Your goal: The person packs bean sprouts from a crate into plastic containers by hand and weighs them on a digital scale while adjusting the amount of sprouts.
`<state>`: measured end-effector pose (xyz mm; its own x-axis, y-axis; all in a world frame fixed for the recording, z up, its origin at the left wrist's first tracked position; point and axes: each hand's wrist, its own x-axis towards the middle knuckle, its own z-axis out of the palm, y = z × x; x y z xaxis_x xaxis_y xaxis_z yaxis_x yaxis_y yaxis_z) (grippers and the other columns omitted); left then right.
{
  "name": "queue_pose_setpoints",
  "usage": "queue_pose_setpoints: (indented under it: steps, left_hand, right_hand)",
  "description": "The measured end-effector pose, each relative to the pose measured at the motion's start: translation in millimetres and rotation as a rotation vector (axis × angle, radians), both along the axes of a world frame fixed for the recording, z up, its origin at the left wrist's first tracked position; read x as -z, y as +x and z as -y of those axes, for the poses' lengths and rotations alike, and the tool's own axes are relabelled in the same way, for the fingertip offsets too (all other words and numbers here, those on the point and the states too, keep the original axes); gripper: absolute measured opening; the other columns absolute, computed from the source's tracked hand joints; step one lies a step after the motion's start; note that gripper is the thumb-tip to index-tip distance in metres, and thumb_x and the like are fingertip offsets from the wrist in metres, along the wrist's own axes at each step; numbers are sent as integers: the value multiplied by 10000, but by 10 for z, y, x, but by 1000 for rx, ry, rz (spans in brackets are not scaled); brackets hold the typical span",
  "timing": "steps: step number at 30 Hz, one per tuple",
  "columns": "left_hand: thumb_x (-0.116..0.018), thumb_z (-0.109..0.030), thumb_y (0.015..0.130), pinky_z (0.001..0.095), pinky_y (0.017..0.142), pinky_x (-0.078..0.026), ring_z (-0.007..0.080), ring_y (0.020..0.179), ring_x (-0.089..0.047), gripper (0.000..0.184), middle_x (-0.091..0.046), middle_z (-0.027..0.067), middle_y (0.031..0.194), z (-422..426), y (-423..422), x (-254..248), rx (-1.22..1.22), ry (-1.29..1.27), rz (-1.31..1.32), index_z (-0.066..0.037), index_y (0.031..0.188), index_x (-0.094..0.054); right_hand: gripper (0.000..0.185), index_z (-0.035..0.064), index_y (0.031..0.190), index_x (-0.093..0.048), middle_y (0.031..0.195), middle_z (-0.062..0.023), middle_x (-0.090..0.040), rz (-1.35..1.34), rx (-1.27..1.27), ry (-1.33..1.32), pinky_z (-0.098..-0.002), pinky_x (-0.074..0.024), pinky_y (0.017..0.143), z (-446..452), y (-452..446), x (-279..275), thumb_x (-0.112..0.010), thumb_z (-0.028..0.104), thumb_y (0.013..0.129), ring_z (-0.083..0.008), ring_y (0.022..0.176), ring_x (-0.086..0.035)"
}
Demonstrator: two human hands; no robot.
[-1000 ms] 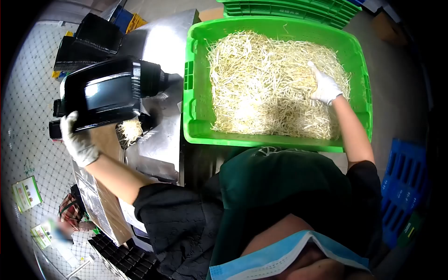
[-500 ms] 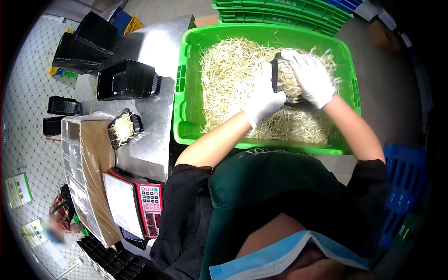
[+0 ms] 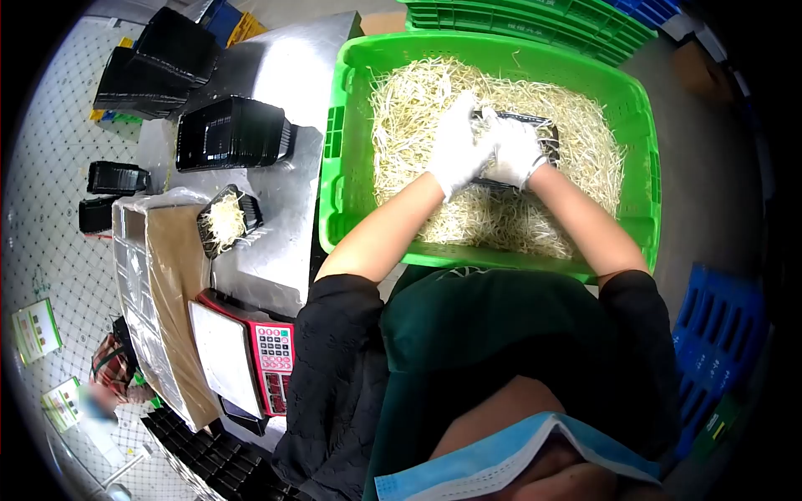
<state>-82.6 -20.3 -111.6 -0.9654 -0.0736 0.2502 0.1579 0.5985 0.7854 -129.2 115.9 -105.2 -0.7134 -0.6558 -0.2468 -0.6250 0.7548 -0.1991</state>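
Both of my hands wear white gloves over a green crate (image 3: 333, 179) filled with pale bean sprouts (image 3: 409, 108). My left hand (image 3: 458, 152) is closed on the left end of a black plastic tray (image 3: 547, 134), which lies level over the sprouts. Inside the tray my right hand (image 3: 514, 150) is cupped downward, fingers curled toward the left hand; the sprouts under it are mostly hidden. Another black tray holding a heap of sprouts (image 3: 225, 221) rests on the metal table to the left.
A stack of black trays (image 3: 234, 134) stands on the metal table (image 3: 288, 209), with more stacks (image 3: 159, 67) behind. A red-framed scale (image 3: 271, 346) sits nearer me beside a plastic-wrapped carton (image 3: 167, 309). Green crates (image 3: 535, 25) are stacked beyond; a blue pallet (image 3: 718, 342) lies right.
My right hand has moved left and into the tray, close to my left hand. The tray, upright on edge before, now lies flatter. My view has shifted slightly.
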Motion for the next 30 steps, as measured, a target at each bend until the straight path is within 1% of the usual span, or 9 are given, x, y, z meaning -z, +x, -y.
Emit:
queue_pose_setpoints:
  steps: [2, 6, 12, 17, 18, 24, 27, 28, 30]
  left_hand:
    - [-691, -444, 743, 499, 1100, -198, 368, 1336, -307, 886, -328, 206, 1441, -80, 78, 44, 209, -511, -126, -20, 1408, -286]
    - [-670, -547, 731, 505, 1097, -183, 296, 1339, -320, 915, -328, 151, 1455, -54, 53, 157, 236, -618, 1, -45, 1405, -306]
    - [-706, -521, 706, 511, 1106, -156, 263, 1326, -333, 904, -374, 118, 1422, -106, 42, 25, 251, -611, 117, -60, 1390, -336]
    - [-739, -497, 665, 515, 1105, -173, 268, 1319, -336, 955, -379, 128, 1411, -111, 78, 112, 223, -604, 44, -51, 1402, -326]
    - [-739, -497, 665, 515, 1105, -173, 268, 1319, -336, 955, -379, 128, 1411, -109, 85, 118, 223, -599, 46, -51, 1402, -326]
    - [-638, -417, 790, 452, 1105, -227, 384, 1320, -320, 831, -328, 257, 1422, 33, 64, 139, 170, -185, -180, 37, 1396, -297]
    - [-580, -328, 856, 406, 1045, -317, 376, 1252, -406, 618, -430, 254, 1334, 75, -17, 146, -99, 312, -78, 34, 1319, -390]
    - [-556, -325, 879, 391, 1011, -356, 362, 1214, -454, 552, -487, 250, 1278, 114, -19, 76, -169, 460, 33, 34, 1280, -434]
    - [-516, -364, 911, 361, 914, -422, 313, 1080, -560, 472, -595, 233, 1107, 313, -14, 47, -183, 329, 331, 34, 1165, -526]
  right_hand:
    - [995, 7, 1372, -319, 1229, -163, -527, 68, -99, 265, -430, -332, 996, -47, -82, -409, -627, 622, 653, -291, 1160, -466]
    - [952, 144, 1407, -337, 1357, -149, -443, -199, -81, 19, -462, -277, 1055, -634, -23, -488, -720, 554, 638, -295, 1257, -403]
    - [783, 210, 1444, -295, 1262, -139, -464, 277, 101, -231, -319, -366, 1021, -972, -30, -456, -662, 38, 774, -292, 1178, -465]
    - [195, 75, 994, -677, 977, -96, -632, 96, 40, -390, -300, -490, 844, -1307, -173, -310, -619, 26, 814, -216, 926, -605]
    - [129, 123, 940, -703, 896, -68, -655, 67, 18, -543, -308, -502, 795, -1373, -217, -479, -617, 172, 858, -219, 861, -610]
    - [232, 12, 1073, -624, 1046, -83, -666, 388, 319, -1138, -227, -486, 793, -1260, -196, -1177, -619, 131, 873, -92, 942, -601]
    - [302, 99, 1128, -631, 1161, -68, -630, 600, 279, -772, -321, -480, 902, -898, -158, -797, -644, 244, 863, -167, 1011, -601]
    - [314, 117, 1146, -633, 1217, -72, -599, 358, 66, -763, -344, -459, 941, -979, -194, -616, -653, 229, 853, -184, 1081, -570]
    - [406, 148, 1223, -606, 1303, -67, -551, 289, 61, -724, -382, -356, 1062, -1137, -269, -675, -672, 240, 833, -217, 1265, -448]
